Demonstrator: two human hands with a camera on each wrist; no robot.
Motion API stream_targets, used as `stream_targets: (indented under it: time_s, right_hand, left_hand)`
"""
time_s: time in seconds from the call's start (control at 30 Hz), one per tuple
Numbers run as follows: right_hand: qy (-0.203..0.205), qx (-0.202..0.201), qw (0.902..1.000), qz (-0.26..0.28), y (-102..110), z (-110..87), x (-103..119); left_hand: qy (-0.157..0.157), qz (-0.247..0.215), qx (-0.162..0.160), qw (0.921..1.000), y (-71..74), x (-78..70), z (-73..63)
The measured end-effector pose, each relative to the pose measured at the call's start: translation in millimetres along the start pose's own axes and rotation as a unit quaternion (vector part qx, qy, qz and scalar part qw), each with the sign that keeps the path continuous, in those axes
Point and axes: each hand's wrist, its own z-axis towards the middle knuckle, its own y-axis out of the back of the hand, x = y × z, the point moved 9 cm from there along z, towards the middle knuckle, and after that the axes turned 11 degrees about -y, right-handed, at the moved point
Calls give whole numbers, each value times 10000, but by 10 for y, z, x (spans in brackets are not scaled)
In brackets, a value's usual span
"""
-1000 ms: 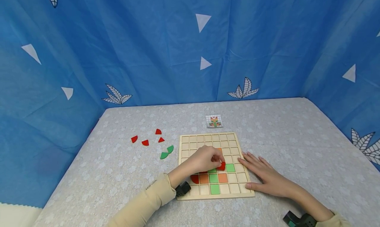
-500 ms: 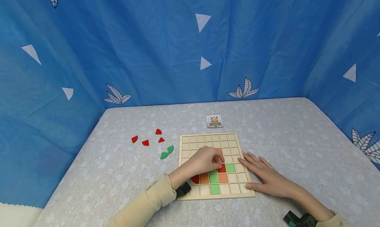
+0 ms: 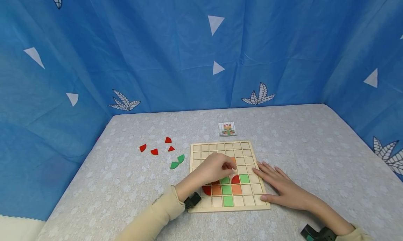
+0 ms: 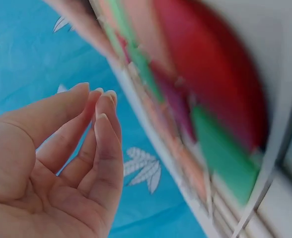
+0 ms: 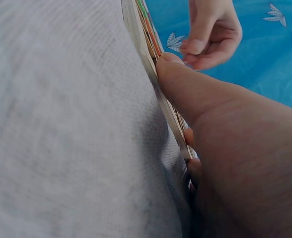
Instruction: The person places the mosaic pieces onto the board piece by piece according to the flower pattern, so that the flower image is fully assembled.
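Note:
My left hand (image 3: 216,167) hovers over the wooden grid board (image 3: 233,209), with its fingers loosely curved and holding nothing. In the left wrist view, the thumb and fingers (image 4: 106,139) come close together above the board. A red quarter-circle piece (image 3: 235,179) lies in a cell just below the fingertips, left of a green square (image 3: 244,178). More green, orange and red pieces fill nearby cells; some are partly hidden by my left hand. My right hand (image 3: 284,190) rests with spread fingers at the board's right edge, its thumb (image 5: 173,67) on the rim.
Left of the board lie several loose red pieces (image 3: 154,151) and two green pieces (image 3: 174,165). Beyond the board's far edge is a small pattern card (image 3: 227,128). Blue curtains (image 3: 176,52) enclose the pale patterned tabletop (image 3: 283,129) at the back and sides.
The red quarter-circle, held tilted in my left fingers a second ago, now lies flat in its cell. My left hand has let go and drawn slightly up and left. My right hand stays put.

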Motion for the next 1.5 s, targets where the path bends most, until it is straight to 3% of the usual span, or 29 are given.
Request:
stream_targets:
  time_s: [0.17, 0.3, 0.43, 0.57, 0.7, 0.87, 1.0, 1.2, 1.5]
  right_hand:
    - [-12, 10, 10000, 27, -4, 11, 1]
    - [27, 36, 10000, 30, -6, 23, 13]
    - [30, 56, 10000, 5, -9, 35, 12]
    - [37, 30, 10000, -2, -3, 37, 3]
    - [48, 16, 10000, 16, -7, 33, -4]
    - [49, -6, 10000, -10, -16, 26, -10]
    - [20, -25, 10000, -32, -15, 10, -20]
    - [-64, -11, 10000, -13, -7, 0, -22]
    - [-1, -48, 10000, 7, 3, -8, 16]
  left_hand:
    - [102, -378, -538, 9978, 375, 109, -157]
    - [505, -269, -1279, 9901, 774, 419, -473]
    - [1330, 110, -2023, 9702, 1161, 868, -954]
    - [2092, 381, -2313, 9494, 1408, 1315, -1396]
    - [2438, 134, -2146, 9457, 1460, 1635, -1651]
    - [2452, -140, -1942, 9497, 1387, 1840, -1778]
    - [2302, 53, -1923, 9539, 1323, 1876, -1761]
    - [2346, 295, -2206, 9463, 1315, 1880, -1749]
    - [2430, 337, -2331, 9410, 1349, 1871, -1789]
